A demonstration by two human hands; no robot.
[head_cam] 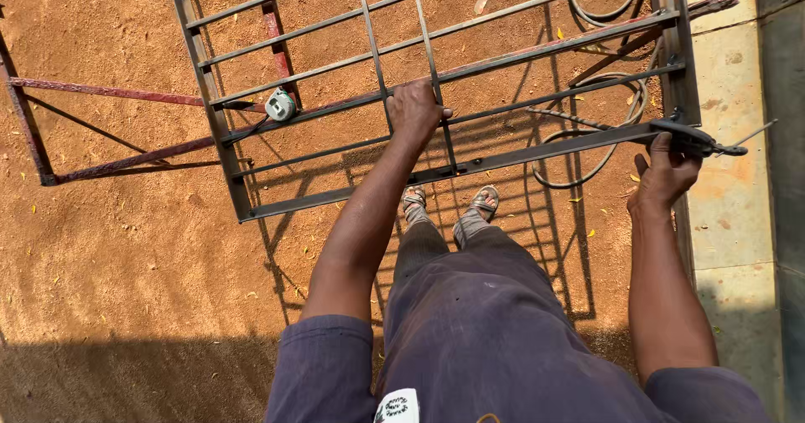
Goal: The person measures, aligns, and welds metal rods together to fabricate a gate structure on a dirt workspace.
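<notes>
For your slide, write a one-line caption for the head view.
Left hand grips a bar of a metal grille; right hand holds a welding clamp at its corner, above red soil.

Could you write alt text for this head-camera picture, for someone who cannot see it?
Seen from above, a person's left hand grips a bar of a metal grille held over red dirt, while the right hand holds a welding clamp at its corner. A tape measure sits on the grille.
</notes>
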